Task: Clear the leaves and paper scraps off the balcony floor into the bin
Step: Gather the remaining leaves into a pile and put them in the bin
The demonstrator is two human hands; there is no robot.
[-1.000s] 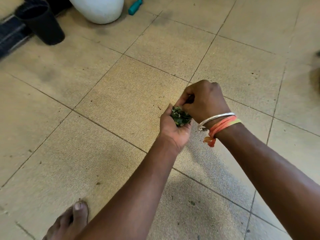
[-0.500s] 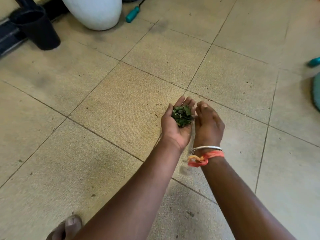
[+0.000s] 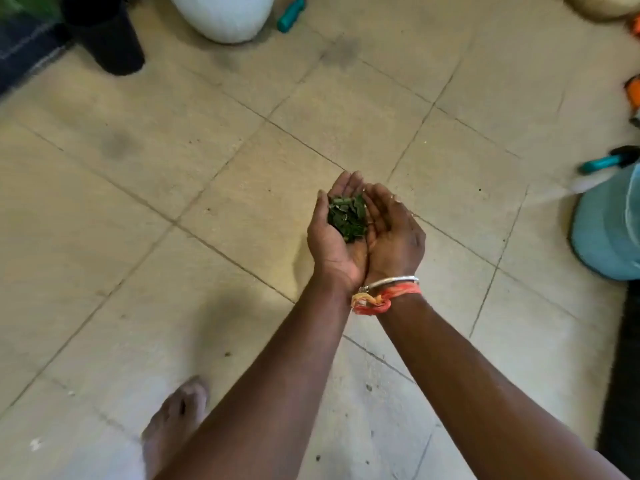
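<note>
In the head view both hands are held together, palms up, above the tiled floor (image 3: pixel 138 202). The left hand (image 3: pixel 329 247) is cupped, its fingers nearly straight, and a small heap of leaves (image 3: pixel 347 220) lies in its palm. The right hand (image 3: pixel 393 237) touches it along the edge, also loosely cupped, beside the leaves. A blue container (image 3: pixel 609 230) stands well apart on the right.

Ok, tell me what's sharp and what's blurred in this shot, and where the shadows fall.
Head view: the leaves cupped in the left hand and right hand are fairly sharp; the black pot and the blue tool near the edges are smeared; a soft shadow lies on the floor left of the forearms; no glare.
</note>
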